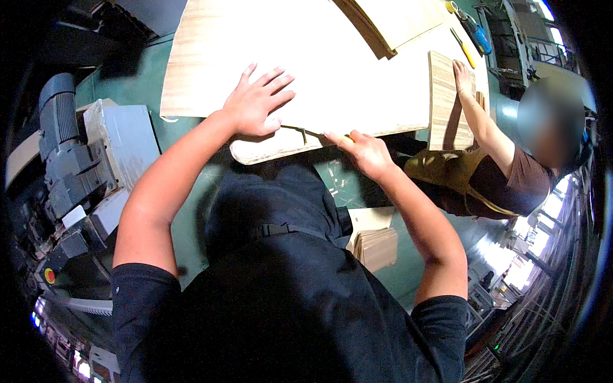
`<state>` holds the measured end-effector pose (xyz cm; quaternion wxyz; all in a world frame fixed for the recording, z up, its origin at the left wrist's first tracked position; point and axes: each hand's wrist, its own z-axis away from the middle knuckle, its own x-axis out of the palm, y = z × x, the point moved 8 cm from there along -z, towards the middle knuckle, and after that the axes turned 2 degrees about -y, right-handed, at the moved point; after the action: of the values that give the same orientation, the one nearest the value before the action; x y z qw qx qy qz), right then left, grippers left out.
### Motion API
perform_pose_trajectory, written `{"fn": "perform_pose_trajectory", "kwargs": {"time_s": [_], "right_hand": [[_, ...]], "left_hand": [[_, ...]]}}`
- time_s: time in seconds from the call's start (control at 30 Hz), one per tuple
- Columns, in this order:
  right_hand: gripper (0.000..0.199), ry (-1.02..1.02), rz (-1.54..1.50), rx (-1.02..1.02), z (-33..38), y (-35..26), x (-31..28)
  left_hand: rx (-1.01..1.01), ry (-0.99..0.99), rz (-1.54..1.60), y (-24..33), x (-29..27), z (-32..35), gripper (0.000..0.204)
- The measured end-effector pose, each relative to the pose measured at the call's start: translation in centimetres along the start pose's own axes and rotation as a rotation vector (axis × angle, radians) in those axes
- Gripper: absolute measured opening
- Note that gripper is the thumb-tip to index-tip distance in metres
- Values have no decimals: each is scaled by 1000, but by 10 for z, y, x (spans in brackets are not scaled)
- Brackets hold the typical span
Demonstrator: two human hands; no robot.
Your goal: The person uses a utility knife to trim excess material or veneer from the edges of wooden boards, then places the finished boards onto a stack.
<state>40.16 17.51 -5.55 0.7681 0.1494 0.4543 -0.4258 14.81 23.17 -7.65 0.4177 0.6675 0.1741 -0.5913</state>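
Note:
A wide sheet of pale wood veneer (pixel 319 70) lies under my hands, its near edge facing me. My left hand (pixel 255 105) rests on it near that edge, palm down with the fingers spread. My right hand (pixel 365 153) is closed round a knife with a yellow handle (pixel 349 138), held at the near edge. Its thin dark blade seems to point left along the edge, towards my left hand; the tip is hard to make out. Below the edge, a thick pale board end (pixel 268 152) sticks out towards me.
At the right, a co-worker's hand (pixel 462 76) presses on a smaller wood panel (pixel 440 102). Beyond it lie a yellow-handled tool (pixel 469 52) and a blue tool (pixel 476 35). Another veneer piece (pixel 402 25) sits on top. Grey motor machinery (pixel 60 127) stands left; stacked veneer pieces (pixel 375 247) lie below.

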Motion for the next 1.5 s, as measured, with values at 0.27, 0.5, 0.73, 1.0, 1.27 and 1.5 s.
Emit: {"fn": "perform_pose_trajectory", "kwargs": {"time_s": [0.27,0.5,0.73,1.0,1.27,1.5], "right_hand": [[87,-25,-19,-1,0,10,0],[86,-9,-68,-21,-6,15,14],[84,39,-62,35,9,15,20],[83,156,-65,97,74,24,29],[50,601,-532,536,146,4,85],[46,616,-815,808,178,-43,157]], "left_hand": [[-1,-4,20,-1,0,0,77],[-4,-17,-8,1,-1,0,73],[11,-13,28,-1,1,2,77],[19,9,-1,0,-2,-3,73],[-112,-78,26,9,-4,-8,73],[-411,148,-105,-87,-30,-14,73]]}}
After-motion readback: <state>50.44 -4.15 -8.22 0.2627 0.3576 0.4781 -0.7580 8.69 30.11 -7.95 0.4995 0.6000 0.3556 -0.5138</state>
